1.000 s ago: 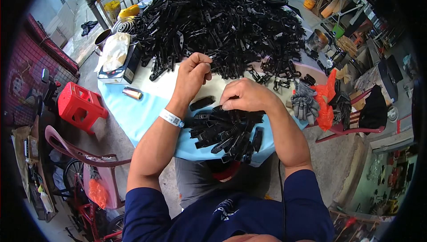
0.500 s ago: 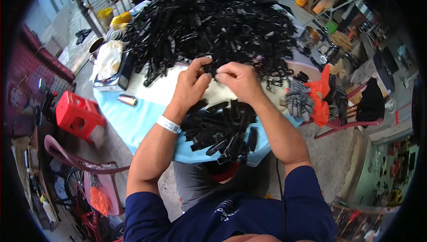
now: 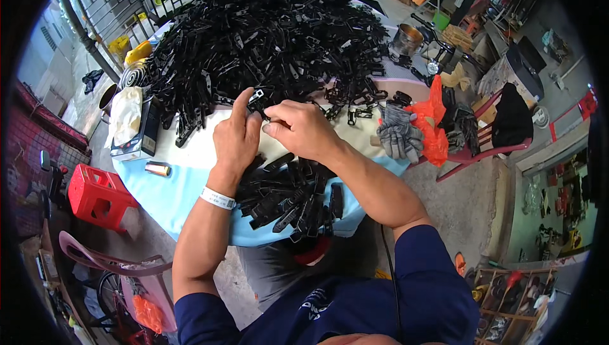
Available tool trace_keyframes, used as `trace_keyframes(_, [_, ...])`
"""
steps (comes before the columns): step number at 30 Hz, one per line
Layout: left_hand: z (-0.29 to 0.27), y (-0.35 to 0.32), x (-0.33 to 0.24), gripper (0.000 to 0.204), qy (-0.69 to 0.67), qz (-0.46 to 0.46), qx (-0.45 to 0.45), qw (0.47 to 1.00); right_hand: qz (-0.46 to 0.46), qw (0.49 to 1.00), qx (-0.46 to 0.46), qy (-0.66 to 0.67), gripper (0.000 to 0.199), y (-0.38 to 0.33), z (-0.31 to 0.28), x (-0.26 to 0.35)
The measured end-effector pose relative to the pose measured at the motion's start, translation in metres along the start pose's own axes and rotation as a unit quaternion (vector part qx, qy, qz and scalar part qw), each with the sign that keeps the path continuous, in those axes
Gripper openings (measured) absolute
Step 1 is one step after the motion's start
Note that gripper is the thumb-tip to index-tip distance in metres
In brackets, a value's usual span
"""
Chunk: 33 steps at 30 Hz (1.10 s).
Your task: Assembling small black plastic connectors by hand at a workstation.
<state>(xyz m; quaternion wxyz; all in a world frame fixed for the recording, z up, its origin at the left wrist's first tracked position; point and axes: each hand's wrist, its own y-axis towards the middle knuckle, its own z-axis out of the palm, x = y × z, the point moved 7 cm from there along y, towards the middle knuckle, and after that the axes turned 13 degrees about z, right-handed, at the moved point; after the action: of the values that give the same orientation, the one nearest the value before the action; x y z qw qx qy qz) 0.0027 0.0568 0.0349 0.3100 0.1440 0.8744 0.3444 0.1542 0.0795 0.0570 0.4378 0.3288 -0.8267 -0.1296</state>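
Observation:
My left hand (image 3: 236, 135) is closed on a small black plastic part (image 3: 255, 96), whose pale, shiny end shows by the index fingertip. Close beside it, my right hand (image 3: 301, 130) has thumb and index finger pinched together at the near side of that part. Whatever the right fingertips grip is too small to make out. Beyond both hands rises a large heap of black plastic parts (image 3: 254, 43). A smaller pile of long black pieces (image 3: 295, 196) lies between my forearms, at the table's near edge.
A box (image 3: 144, 130) and a metallic cylinder (image 3: 158, 168) are on the table's left side. Grey gloves (image 3: 399, 132) and an orange bag (image 3: 431, 123) lie to the right. A red stool (image 3: 101, 196) stands left; a metal pot (image 3: 407, 39) is at the far right.
The table and both hands now appear further left in the picture. The pale end of the black part shows more plainly at my left fingertips. My hands stay close together.

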Motion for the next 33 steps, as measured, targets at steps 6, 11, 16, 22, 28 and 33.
trace_keyframes(6, [0.006, -0.003, 0.013, 0.055, -0.190, -0.070, 0.012, 0.979, -0.028, 0.999, 0.043, -0.019, 0.022, 0.001, -0.004, -0.001])
trace_keyframes(11, [0.006, -0.011, 0.021, 0.024, -0.349, -0.107, 0.007, 0.931, 0.088, 0.987, -0.068, -0.116, 0.025, 0.020, -0.065, -0.042])
trace_keyframes(16, [0.017, -0.005, 0.011, 0.011, -0.382, -0.156, 0.055, 0.909, 0.323, 0.868, -0.023, -0.376, 0.048, 0.013, -0.154, -0.130])
trace_keyframes(22, [0.025, -0.009, 0.008, 0.012, -0.445, -0.190, 0.089, 0.871, 0.333, 0.862, -0.114, -0.365, 0.032, 0.012, -0.167, -0.156])
trace_keyframes(28, [0.017, -0.009, 0.007, 0.025, -0.387, -0.169, 0.101, 0.901, 0.171, 0.985, 0.011, -0.019, 0.029, 0.037, -0.093, -0.059])
trace_keyframes(33, [0.017, -0.006, 0.007, 0.037, -0.369, -0.161, 0.093, 0.911, 0.163, 0.954, 0.083, 0.236, 0.028, 0.035, -0.033, -0.029])
